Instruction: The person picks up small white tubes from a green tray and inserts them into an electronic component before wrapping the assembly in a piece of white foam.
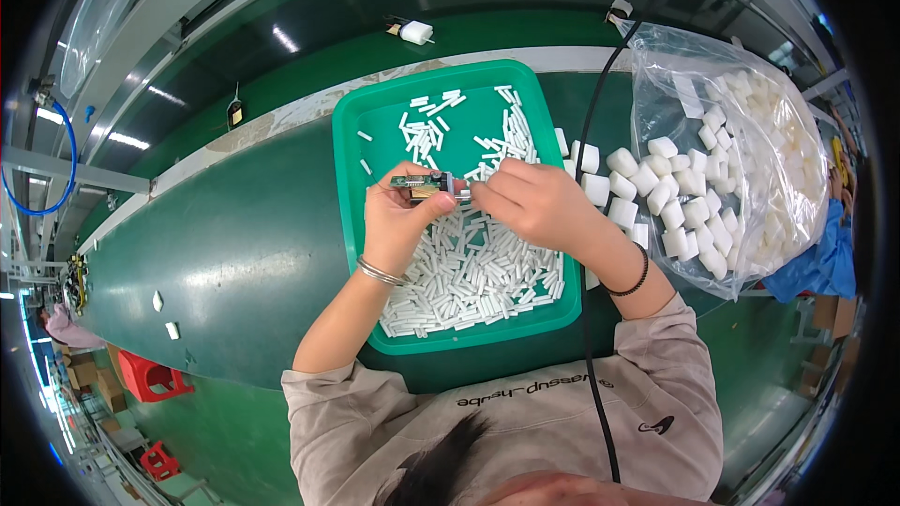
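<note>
My left hand (394,220) grips a small electronic assembly (429,185) with a green circuit board and a metallic end, holding it level above the tray. At that metallic end, the fingers of my right hand (534,201) are pinched together; whatever sits between them is mostly hidden. Both hands are over a green plastic tray (349,225). Many short white rods (469,272) lie in it, heaped thickest on the near side.
Right of the tray, white foam-like blocks (694,211) spill from a clear plastic bag (797,159). A black cable (589,319) hangs down past the tray's right side. Beyond a pale ledge, similar assemblies (235,112) lie on a green belt. Red stools (150,378) stand at lower left.
</note>
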The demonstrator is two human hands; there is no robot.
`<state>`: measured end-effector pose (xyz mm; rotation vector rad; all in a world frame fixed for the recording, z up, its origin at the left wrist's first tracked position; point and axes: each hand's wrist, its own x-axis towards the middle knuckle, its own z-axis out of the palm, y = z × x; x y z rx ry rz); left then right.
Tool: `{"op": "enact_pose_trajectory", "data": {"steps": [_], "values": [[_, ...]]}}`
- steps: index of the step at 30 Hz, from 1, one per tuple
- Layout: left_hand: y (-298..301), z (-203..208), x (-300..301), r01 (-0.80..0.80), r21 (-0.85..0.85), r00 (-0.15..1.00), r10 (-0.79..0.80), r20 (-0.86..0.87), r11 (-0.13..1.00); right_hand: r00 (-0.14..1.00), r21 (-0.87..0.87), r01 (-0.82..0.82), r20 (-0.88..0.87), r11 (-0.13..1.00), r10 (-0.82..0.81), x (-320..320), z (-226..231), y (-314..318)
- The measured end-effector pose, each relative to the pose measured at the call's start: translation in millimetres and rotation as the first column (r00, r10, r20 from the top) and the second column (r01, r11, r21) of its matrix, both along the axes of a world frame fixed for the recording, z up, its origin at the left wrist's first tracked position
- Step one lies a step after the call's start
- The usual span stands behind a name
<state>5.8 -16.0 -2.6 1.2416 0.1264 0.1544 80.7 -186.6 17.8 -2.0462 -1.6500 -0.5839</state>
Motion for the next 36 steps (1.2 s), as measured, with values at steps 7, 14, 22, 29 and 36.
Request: {"op": "enact_pose_trajectory", "data": {"steps": [7,14,22,29,36], "values": [[1,-8,3,0.002,0.025,0.993,0.001,-0.118,1.0,0.996,-0.078,0.044,-0.072,0.996,-0.049,3,15,-9],[6,-7,9,-0.115,-0.116,0.99,0.104,-0.091,0.987,0.608,-0.311,0.735,-0.092,0.602,-0.789,48,34,-86],[7,-10,5,-0.101,-0.202,0.992,0.083,-0.096,0.974,0.712,-0.544,0.455,-0.254,0.706,-0.654,70,-5,-79],[11,-12,2,-0.078,-0.264,0.997,0.068,-0.049,0.961,0.374,-0.185,0.693,-0.734,0.697,-0.567,61,44,-86],[7,-9,2,0.0,-0.361,0.989,0.055,0.141,0.932,0.27,0.325,0.088,-0.918,0.942,0.291,9,27,-18]]}}
